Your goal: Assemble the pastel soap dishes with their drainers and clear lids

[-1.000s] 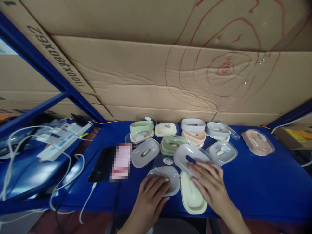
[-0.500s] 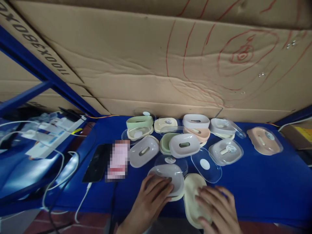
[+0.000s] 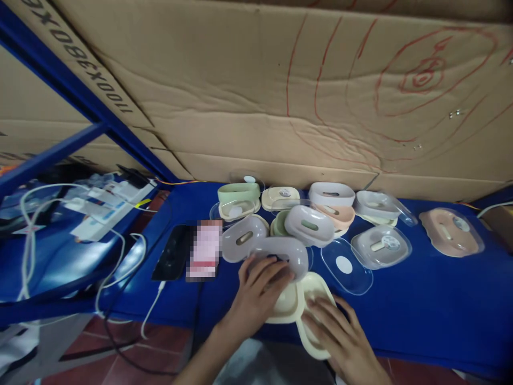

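My left hand (image 3: pixel 260 291) grips a lilac oval dish (image 3: pixel 294 250) with a slot, lifted and tilted over a cream tray (image 3: pixel 285 306). Its fingertips reach inside the dish. My right hand (image 3: pixel 334 329) lies with its fingers spread on a second cream tray (image 3: pixel 316 289), whose edge meets the first one. Behind the hands sit another lilac dish (image 3: pixel 245 239), a lilac dish (image 3: pixel 310 225) resting on a green one (image 3: pixel 279 222), and a clear lid (image 3: pixel 347 266) with a round white label.
Several more dishes stand along the back, among them a green one (image 3: pixel 239 191) and a peach one (image 3: pixel 451 232). At left are a black phone (image 3: pixel 171 254), a blurred pink item (image 3: pixel 204 250) and a white power strip (image 3: pixel 114 211) with cables. A cardboard wall (image 3: pixel 240 107) rises behind.
My left hand has raised the lilac dish away from the cream tray, uncovering part of the tray. My right hand stays on the other cream tray. The camera view has shifted.
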Tool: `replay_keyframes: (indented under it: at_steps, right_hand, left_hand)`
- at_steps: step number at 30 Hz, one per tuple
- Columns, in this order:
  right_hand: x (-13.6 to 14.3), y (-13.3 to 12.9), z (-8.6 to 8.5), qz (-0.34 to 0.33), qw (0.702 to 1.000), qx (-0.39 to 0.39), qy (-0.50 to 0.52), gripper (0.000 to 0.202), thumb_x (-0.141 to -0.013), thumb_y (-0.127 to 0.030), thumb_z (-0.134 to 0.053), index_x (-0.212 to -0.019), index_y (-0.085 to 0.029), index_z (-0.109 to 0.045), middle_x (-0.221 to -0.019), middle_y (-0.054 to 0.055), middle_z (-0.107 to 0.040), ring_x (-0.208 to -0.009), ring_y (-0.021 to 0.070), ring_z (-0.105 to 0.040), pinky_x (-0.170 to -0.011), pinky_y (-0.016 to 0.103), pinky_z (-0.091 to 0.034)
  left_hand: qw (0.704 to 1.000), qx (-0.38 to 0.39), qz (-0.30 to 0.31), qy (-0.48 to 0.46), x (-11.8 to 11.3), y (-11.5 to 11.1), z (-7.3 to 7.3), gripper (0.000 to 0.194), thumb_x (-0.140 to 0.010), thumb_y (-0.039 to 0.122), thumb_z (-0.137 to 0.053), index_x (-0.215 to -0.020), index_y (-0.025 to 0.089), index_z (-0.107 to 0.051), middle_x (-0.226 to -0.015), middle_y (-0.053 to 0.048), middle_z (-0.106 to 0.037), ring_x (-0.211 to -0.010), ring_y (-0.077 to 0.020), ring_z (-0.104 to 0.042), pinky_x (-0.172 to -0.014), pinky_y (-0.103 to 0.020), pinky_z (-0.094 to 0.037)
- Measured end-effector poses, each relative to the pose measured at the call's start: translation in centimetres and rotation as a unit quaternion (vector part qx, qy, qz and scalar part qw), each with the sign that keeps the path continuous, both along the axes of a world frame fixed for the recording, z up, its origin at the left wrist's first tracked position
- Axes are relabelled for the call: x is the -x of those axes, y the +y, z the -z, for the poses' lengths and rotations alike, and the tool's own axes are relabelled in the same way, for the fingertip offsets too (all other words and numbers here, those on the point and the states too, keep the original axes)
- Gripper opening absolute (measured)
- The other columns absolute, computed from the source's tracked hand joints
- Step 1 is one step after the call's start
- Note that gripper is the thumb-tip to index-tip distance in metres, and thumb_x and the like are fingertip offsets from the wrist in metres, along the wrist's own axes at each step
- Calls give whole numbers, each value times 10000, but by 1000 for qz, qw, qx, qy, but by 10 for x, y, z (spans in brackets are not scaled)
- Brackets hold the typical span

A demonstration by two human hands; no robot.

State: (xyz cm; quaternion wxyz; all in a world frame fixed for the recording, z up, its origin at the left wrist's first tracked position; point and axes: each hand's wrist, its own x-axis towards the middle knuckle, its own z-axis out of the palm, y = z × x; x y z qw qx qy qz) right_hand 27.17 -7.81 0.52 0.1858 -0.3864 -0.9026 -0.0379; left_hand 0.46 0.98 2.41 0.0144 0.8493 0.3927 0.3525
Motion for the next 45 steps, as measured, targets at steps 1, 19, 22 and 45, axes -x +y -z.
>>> replay_keyframes:
  at_steps: [1,19,22,45]
  right_hand:
    - [5,3,2,16,1000,15,16,582,-937,-83,-551,-1489,-243,-647,-1610,14,-589,-1570,245,-408,-1345,494,-151]
    - [59,-10,39,63,988,-14,142,533,-1019,-356,-621,-1514,-160,-590,-1410,162,-711,-1321,317,-684,-1046,392,-631]
    - [57,10,26,38,986,-46,156,435,-1006,-257,-598,-1436,-209,-644,-1304,129,-764,-1245,307,-724,-1044,438,-642]
    - [61,222,-61,204,958,-7,201,498,-968,-219,-548,-1460,-172,-493,-1656,225,-364,-1550,373,-364,-1236,628,-323]
  left_hand:
    - [1000,2,-15,3,-1,0,0,295,-1046,136,-630,-1264,281,-767,-1383,-67,-750,-1382,-228,-598,-1342,-499,-174]
    - [975,74,108,-180,7,-36,0,572,-1086,574,-494,-1522,205,-535,-1444,-199,-593,-1393,-339,-581,-1137,-518,-513]
    - [970,-13,109,-217,-10,-31,-8,403,-1043,355,-562,-1403,174,-579,-1369,-171,-622,-1297,-288,-643,-1137,-471,-519]
    - [956,121,-128,-235,-48,176,-25,603,-1072,441,-598,-1605,212,-431,-1740,-233,-249,-1637,-392,-298,-1288,-609,-326]
